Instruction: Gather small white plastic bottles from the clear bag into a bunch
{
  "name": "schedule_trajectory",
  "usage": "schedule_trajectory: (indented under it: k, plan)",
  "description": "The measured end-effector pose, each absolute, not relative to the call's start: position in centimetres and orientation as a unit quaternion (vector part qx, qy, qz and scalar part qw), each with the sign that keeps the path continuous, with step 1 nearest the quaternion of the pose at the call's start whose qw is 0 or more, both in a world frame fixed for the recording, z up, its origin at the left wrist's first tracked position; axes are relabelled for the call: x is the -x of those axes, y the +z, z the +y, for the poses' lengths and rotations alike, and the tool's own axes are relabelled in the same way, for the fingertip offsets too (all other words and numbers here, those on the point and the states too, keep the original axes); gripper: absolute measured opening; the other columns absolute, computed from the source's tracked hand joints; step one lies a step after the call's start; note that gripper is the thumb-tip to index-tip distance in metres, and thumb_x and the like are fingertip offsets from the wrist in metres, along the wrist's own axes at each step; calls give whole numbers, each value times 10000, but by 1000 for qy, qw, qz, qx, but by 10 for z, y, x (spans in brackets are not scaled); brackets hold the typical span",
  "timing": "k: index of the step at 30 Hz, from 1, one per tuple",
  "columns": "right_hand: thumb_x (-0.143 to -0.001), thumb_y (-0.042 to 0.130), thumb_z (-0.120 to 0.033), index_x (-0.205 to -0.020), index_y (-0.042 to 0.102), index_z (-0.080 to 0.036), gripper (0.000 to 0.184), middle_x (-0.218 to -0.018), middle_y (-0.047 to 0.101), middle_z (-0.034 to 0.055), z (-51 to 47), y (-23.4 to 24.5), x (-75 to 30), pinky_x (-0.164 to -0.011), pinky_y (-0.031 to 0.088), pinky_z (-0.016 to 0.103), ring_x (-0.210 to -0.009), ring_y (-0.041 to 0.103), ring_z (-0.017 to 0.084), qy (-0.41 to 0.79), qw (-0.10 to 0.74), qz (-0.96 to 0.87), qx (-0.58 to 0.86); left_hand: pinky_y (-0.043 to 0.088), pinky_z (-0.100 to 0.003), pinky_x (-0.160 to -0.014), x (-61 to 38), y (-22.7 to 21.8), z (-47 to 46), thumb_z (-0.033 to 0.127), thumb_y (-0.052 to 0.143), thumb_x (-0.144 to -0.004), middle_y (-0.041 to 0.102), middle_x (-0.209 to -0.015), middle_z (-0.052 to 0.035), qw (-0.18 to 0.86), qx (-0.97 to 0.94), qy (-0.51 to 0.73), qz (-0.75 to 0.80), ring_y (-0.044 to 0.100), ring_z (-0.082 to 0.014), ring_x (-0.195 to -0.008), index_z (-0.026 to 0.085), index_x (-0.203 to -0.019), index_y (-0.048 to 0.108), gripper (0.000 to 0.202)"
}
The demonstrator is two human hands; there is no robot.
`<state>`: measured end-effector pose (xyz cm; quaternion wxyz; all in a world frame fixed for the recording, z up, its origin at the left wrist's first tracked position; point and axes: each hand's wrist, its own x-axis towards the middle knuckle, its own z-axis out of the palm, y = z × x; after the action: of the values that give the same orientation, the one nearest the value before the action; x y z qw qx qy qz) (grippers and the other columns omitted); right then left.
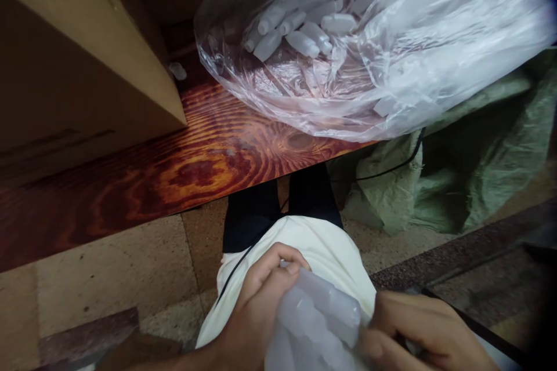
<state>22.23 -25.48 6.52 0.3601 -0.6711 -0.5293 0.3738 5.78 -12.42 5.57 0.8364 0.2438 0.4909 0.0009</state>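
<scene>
My left hand (261, 295) and my right hand (418, 330) are low in view, close to my body, both gripping a bunch of small translucent white plastic bottles (322, 313) held between them. The bottles are blurred. Below the hands lies my white shirt (322, 243). On the wooden table (195, 156) ahead sits a large clear plastic bag (369, 52) with several more white bottles (300, 29) inside it.
A big cardboard box (73, 58) stands on the table's left side, with one loose bottle (177, 71) beside it. A green woven sack (470, 156) lies on the tiled floor at the right. A black cable (391, 168) hangs off the table edge.
</scene>
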Motion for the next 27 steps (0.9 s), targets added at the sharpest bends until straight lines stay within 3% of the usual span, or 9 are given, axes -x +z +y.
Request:
schedule_trajectory:
  k: [3, 8, 11, 14, 17, 20, 21, 23, 27]
  plan:
    - [-870, 636, -376, -872, 602, -241, 139, -651, 620, -38, -256, 63, -219, -446, 436, 186, -510, 583, 114, 402, 349, -524, 665, 272, -199, -501, -58, 55, -125, 393, 572, -820, 477, -595, 42, 839, -238, 5, 489, 413, -80, -524, 205, -807, 569, 189]
    - [-969, 477, -303, -593, 459, -203, 390, -476, 422, -41, -263, 60, -217, -392, 295, 214, -402, 424, 90, 397, 340, -510, 683, 274, -199, -499, -58, 55, -126, 407, 589, -806, 465, -587, 43, 835, -249, 1, 490, 409, -81, -525, 198, -790, 571, 211]
    - [-939, 539, -366, -815, 560, -225, 189, -605, 511, -29, -268, 57, -223, -457, 428, 178, -514, 518, 110, 469, 353, -422, 691, 283, -199, -498, -58, 55, -125, 409, 603, -786, 476, -585, 41, 837, -246, 9, 489, 425, -86, -526, 195, -781, 575, 216]
    - [-965, 501, -346, -1080, 500, -255, 147, -857, 600, 21, -275, 51, -230, -606, 559, 218, -702, 619, 136, 523, 422, -315, 670, 293, -197, -503, -58, 56, -125, 393, 594, -795, 489, -596, 40, 835, -245, 6, 492, 434, -84, -532, 194, -776, 572, 201]
    - [-1009, 417, -306, -1059, 520, -237, 134, -817, 632, 35, -281, 51, -232, -609, 573, 231, -662, 635, 131, 570, 422, -277, 649, 291, -193, -503, -57, 56, -125, 384, 577, -811, 482, -593, 44, 830, -246, 0, 501, 430, -80, -530, 199, -788, 570, 187]
    - [-962, 531, -291, -948, 612, -214, 113, -794, 635, 44, -281, 59, -236, -553, 560, 210, -614, 629, 132, 522, 407, -333, 672, 294, -194, -503, -58, 55, -126, 392, 584, -807, 480, -590, 45, 833, -234, 2, 501, 430, -82, -529, 198, -791, 565, 195]
    - [-921, 598, -272, -962, 639, -218, 79, -850, 643, 59, -279, 61, -239, -571, 573, 222, -663, 649, 150, 487, 413, -367, 676, 295, -195, -502, -58, 55, -126, 396, 588, -804, 484, -590, 44, 834, -230, 3, 501, 432, -83, -528, 198, -789, 564, 201]
    - [-850, 682, -232, -1066, 661, -248, 217, -929, 656, 73, -274, 64, -246, -608, 599, 250, -763, 678, 196, 434, 432, -450, 650, 293, -194, -498, -59, 55, -126, 403, 595, -796, 493, -585, 42, 835, -224, 4, 503, 438, -85, -526, 198, -789, 565, 208]
    - [-870, 658, -247, -1079, 687, -325, 224, -767, 673, -1, -269, 59, -250, -484, 563, 196, -605, 663, 158, 406, 446, -573, 555, 277, -193, -484, -62, 56, -125, 397, 600, -775, 488, -559, 45, 834, -213, 4, 509, 436, -87, -510, 197, -780, 571, 202]
